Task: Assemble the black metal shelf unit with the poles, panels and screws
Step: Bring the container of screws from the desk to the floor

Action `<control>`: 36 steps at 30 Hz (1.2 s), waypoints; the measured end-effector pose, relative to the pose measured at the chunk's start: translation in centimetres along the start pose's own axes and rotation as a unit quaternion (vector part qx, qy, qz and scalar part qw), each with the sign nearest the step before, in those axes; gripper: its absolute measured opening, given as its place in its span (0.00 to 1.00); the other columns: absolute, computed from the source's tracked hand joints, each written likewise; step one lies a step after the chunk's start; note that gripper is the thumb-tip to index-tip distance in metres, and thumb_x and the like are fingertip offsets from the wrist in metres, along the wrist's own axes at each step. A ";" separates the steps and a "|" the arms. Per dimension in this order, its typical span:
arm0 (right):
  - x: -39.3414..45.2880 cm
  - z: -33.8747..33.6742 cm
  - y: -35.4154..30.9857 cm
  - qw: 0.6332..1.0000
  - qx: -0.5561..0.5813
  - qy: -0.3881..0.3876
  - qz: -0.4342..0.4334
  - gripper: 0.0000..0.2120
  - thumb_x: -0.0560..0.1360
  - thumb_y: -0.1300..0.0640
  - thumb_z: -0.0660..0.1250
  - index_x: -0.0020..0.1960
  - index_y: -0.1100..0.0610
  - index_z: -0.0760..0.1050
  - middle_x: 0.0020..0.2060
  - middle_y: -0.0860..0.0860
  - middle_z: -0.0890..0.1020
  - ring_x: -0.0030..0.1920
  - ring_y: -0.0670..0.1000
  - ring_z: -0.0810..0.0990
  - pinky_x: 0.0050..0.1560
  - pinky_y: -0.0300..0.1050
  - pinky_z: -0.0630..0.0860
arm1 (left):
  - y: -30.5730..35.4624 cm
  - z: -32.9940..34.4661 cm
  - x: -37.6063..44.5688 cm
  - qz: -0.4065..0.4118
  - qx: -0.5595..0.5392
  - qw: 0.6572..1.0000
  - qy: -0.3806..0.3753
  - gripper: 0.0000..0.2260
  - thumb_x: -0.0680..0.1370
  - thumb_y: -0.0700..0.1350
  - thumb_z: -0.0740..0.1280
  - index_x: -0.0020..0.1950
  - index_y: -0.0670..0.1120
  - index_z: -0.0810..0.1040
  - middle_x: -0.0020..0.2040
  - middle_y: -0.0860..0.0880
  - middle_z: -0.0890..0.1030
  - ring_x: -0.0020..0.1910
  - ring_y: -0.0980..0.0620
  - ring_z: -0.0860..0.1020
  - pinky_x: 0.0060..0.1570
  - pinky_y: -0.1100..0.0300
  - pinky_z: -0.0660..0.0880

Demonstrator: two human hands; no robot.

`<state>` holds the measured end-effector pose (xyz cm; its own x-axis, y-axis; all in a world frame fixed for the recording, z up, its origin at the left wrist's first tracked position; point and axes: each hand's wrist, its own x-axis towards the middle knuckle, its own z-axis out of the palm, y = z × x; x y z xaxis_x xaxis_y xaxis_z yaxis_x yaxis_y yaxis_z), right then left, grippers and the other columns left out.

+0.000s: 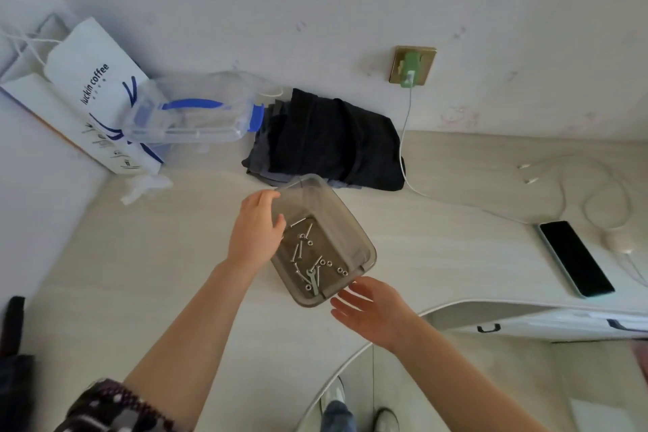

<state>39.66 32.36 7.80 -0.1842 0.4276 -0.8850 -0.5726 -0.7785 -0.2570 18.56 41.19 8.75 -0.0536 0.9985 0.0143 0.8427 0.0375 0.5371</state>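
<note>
While left hand (257, 230) grips tray (354, 231), right hand (371, 312) open.

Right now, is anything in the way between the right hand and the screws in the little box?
Only the box's near wall. The right hand sits just outside the box, open, at its near corner. The screws lie loose on the bottom, and the box has no lid, so reaching over the rim looks clear. The left hand grips the far side.

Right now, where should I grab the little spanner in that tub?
Pinch the small spanner by its straight shank, reaching down from above through the open top of the grey plastic tub. It lies flat among the screws and nuts, and the walls block the sides.
</note>
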 end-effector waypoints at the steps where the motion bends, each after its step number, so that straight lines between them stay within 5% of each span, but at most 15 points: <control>1: 0.2 0.0 -0.2 1.000 0.003 -0.006 0.001 0.09 0.78 0.62 0.65 0.56 0.67 0.73 0.53 0.65 0.79 0.51 0.64 0.81 0.51 0.59 0.78 | -0.1 0.3 0.9 0.003 0.006 1.000 -0.008 0.19 0.80 0.39 0.67 0.70 0.41 0.72 0.68 0.43 0.74 0.70 0.43 0.68 0.67 0.50 0.68; 4: 0.6 0.1 -0.7 1.000 0.009 -0.014 -0.001 0.09 0.79 0.60 0.65 0.55 0.66 0.75 0.52 0.64 0.81 0.53 0.63 0.81 0.57 0.60 0.77 | 0.0 1.3 3.2 0.007 0.022 0.999 -0.033 0.21 0.81 0.41 0.66 0.74 0.41 0.69 0.71 0.42 0.73 0.72 0.43 0.68 0.69 0.49 0.67; 19: 1.5 0.0 -2.9 1.000 -0.025 0.002 -0.006 0.11 0.80 0.53 0.66 0.48 0.62 0.75 0.42 0.59 0.79 0.45 0.59 0.80 0.51 0.56 0.79 | -1.1 1.9 4.3 -0.082 0.034 0.995 -0.046 0.23 0.81 0.45 0.65 0.77 0.47 0.67 0.68 0.44 0.73 0.64 0.40 0.73 0.62 0.43 0.73; 27: 1.6 -0.4 -3.8 0.998 -0.056 0.013 -0.033 0.09 0.80 0.54 0.66 0.50 0.60 0.77 0.35 0.54 0.80 0.38 0.54 0.79 0.43 0.49 0.78 | -3.2 0.9 2.6 -0.225 -0.150 0.963 -0.012 0.12 0.82 0.48 0.65 0.58 0.42 0.82 0.52 0.44 0.83 0.53 0.45 0.79 0.55 0.54 0.73; 36: 0.9 -0.2 -4.0 0.984 -0.111 0.012 -0.137 0.04 0.81 0.60 0.63 0.50 0.60 0.75 0.36 0.54 0.74 0.36 0.52 0.73 0.40 0.48 0.74 | -2.7 0.1 -0.4 -0.274 -0.291 0.915 0.042 0.04 0.80 0.46 0.69 0.51 0.48 0.82 0.46 0.49 0.82 0.49 0.46 0.80 0.50 0.53 0.76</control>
<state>41.98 35.76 8.00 -0.0262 0.6271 -0.7785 -0.4087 -0.7174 -0.5642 16.38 40.73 7.17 -0.4447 0.8282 -0.3410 0.2491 0.4801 0.8411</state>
